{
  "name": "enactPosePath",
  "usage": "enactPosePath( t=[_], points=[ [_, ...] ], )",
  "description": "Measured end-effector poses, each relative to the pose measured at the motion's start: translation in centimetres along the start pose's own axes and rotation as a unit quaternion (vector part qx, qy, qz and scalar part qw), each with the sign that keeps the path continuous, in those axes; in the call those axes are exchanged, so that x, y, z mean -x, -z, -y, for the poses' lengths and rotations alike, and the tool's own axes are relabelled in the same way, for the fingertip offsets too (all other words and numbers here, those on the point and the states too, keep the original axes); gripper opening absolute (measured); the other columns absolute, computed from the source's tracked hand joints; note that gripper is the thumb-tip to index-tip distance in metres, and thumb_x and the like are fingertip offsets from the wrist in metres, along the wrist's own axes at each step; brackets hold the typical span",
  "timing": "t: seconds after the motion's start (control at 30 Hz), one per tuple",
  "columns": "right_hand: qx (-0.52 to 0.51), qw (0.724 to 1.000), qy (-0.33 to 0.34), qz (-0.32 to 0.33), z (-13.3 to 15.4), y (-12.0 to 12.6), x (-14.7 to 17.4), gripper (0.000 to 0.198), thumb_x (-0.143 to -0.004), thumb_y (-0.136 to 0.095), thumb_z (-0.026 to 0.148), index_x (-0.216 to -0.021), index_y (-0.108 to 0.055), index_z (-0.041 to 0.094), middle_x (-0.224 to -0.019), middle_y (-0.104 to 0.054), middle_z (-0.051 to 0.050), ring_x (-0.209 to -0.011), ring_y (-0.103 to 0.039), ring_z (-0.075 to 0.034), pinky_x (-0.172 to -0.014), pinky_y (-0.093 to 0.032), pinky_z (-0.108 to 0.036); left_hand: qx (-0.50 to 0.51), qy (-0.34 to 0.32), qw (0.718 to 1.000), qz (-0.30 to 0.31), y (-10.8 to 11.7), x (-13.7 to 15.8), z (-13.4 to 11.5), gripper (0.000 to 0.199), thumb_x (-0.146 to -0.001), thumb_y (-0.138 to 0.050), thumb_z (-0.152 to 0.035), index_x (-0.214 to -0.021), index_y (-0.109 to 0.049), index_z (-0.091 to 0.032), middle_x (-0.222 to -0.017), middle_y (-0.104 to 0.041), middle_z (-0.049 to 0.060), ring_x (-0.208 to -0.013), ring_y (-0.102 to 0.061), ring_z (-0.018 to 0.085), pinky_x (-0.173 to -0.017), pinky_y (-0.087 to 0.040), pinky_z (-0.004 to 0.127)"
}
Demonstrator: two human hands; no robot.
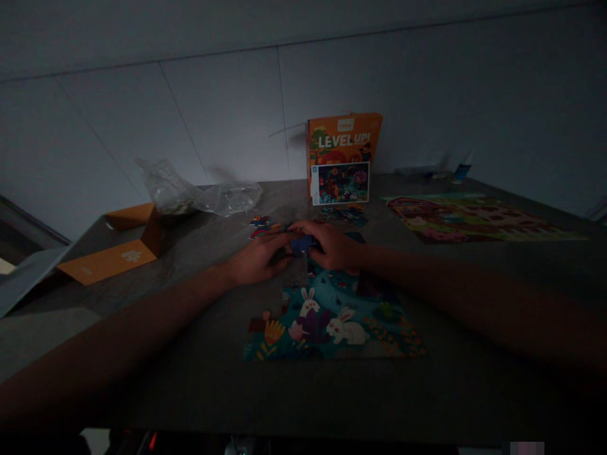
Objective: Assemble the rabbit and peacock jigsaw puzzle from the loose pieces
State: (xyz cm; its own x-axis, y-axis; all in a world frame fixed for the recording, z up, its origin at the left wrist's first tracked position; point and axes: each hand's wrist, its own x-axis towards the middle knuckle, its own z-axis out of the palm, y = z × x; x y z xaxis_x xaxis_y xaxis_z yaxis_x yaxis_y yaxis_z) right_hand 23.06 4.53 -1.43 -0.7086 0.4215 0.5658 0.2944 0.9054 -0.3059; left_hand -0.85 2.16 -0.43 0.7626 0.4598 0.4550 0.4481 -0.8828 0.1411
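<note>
A partly joined jigsaw puzzle with two white rabbits, flowers and a teal pond lies on the table in front of me. Just above its upper left part, a dark blue puzzle piece sits between my two hands. My left hand has its fingers curled against the piece's left side. From the other side, the fingers and thumb of my right hand close on it. Loose puzzle pieces lie beyond my left hand, and more dark pieces lie past my right. Dim light hides finger detail.
An orange "LEVEL UP!" box stands at the back with a picture card leaning on it. An open orange box part and clear plastic bags are left. Another puzzle and a glue-like bottle are right.
</note>
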Motion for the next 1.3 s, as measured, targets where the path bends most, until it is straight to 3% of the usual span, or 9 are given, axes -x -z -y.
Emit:
enactPosePath(
  t=[0.17,0.33,0.43,0.53,0.6,0.77,0.9,1.1,1.3],
  points=[
    [-0.013,1.0,-0.004,0.001,0.0,0.0,0.0,0.064,-0.078,-0.054,0.007,-0.142,-0.048,0.014,-0.128,-0.068,-0.014,-0.111,-0.067,-0.024,-0.098,-0.05,-0.038,0.016,0.005,1.0,-0.018,0.0,-0.1,-0.1,0.04,-0.096,-0.061,-0.024,-0.134,-0.056,-0.014,-0.121,-0.069,0.014,-0.114,-0.065,0.026,-0.1,-0.053,0.043],
    [-0.024,1.0,0.004,-0.005,0.1,0.0,0.0,0.059,-0.082,-0.057,0.01,-0.14,-0.048,0.013,-0.128,-0.068,-0.014,-0.111,-0.067,-0.023,-0.097,-0.049,-0.037,0.078,0.071,0.993,-0.044,0.2,-0.3,-0.5,0.03,-0.093,-0.058,-0.02,-0.121,-0.063,-0.016,-0.102,-0.071,0.007,-0.089,-0.068,0.019,-0.08,-0.057,0.031],
    [-0.032,0.999,0.0,0.004,0.3,0.1,-0.1,0.052,-0.086,-0.057,0.013,-0.137,-0.049,0.013,-0.106,-0.073,-0.009,-0.092,-0.068,-0.019,-0.086,-0.05,-0.033,0.104,0.115,0.987,-0.048,0.5,-0.4,-0.7,0.026,-0.087,-0.056,-0.017,-0.11,-0.067,-0.016,-0.089,-0.068,0.002,-0.074,-0.064,0.014,-0.067,-0.053,0.024],
    [-0.027,1.0,-0.014,-0.002,0.4,0.2,-0.1,0.044,-0.088,-0.053,0.013,-0.133,-0.053,0.012,-0.081,-0.067,-0.001,-0.071,-0.062,-0.015,-0.072,-0.046,-0.027,0.11,0.119,0.985,-0.059,0.8,-0.5,-0.9,0.021,-0.083,-0.054,-0.016,-0.098,-0.069,-0.015,-0.084,-0.065,0.001,-0.072,-0.06,0.012,-0.068,-0.052,0.023],
    [-0.03,0.999,-0.017,-0.009,0.3,0.1,-0.1,0.041,-0.089,-0.053,0.013,-0.129,-0.055,0.012,-0.076,-0.063,0.001,-0.066,-0.058,-0.013,-0.066,-0.043,-0.026,0.118,0.115,0.985,-0.058,0.9,-0.5,-0.9,0.024,-0.082,-0.054,-0.014,-0.099,-0.07,-0.015,-0.084,-0.065,0.001,-0.072,-0.059,0.012,-0.067,-0.051,0.023],
    [-0.069,0.998,-0.012,-0.004,0.1,0.0,-0.1,0.039,-0.09,-0.055,0.015,-0.129,-0.055,0.013,-0.077,-0.065,0.001,-0.066,-0.058,-0.014,-0.069,-0.044,-0.028,0.145,0.14,0.979,-0.032,0.8,-0.5,-0.8,0.028,-0.083,-0.059,-0.02,-0.109,-0.071,-0.015,-0.084,-0.066,0.002,-0.072,-0.06,0.013,-0.062,-0.048,0.022],
    [-0.102,0.995,-0.016,0.005,0.3,0.0,-0.1,0.042,-0.091,-0.057,0.017,-0.132,-0.052,0.012,-0.079,-0.069,-0.001,-0.073,-0.062,-0.015,-0.073,-0.046,-0.028,0.183,0.163,0.969,-0.022,0.8,-0.5,-0.9,0.022,-0.086,-0.063,-0.025,-0.103,-0.072,-0.014,-0.086,-0.07,0.004,-0.071,-0.061,0.013,-0.062,-0.048,0.024],
    [-0.11,0.993,0.006,0.032,0.5,0.3,-0.1,0.043,-0.09,-0.056,0.018,-0.133,-0.052,0.013,-0.075,-0.067,0.001,-0.067,-0.06,-0.014,-0.066,-0.045,-0.027,0.341,0.169,0.916,0.126,1.3,-0.6,-1.3,0.022,-0.089,-0.065,-0.028,-0.106,-0.072,-0.017,-0.094,-0.075,0.005,-0.082,-0.069,0.018,-0.074,-0.055,0.029],
    [-0.087,0.995,0.014,0.039,0.2,0.4,-0.1,0.035,-0.089,-0.058,0.019,-0.123,-0.059,0.012,-0.079,-0.068,0.0,-0.068,-0.06,-0.013,-0.066,-0.045,-0.027,0.293,0.145,0.935,0.138,1.4,-0.7,-1.7,0.022,-0.085,-0.07,-0.029,-0.102,-0.072,-0.016,-0.097,-0.074,0.006,-0.087,-0.068,0.019,-0.077,-0.055,0.03]
  ],
)
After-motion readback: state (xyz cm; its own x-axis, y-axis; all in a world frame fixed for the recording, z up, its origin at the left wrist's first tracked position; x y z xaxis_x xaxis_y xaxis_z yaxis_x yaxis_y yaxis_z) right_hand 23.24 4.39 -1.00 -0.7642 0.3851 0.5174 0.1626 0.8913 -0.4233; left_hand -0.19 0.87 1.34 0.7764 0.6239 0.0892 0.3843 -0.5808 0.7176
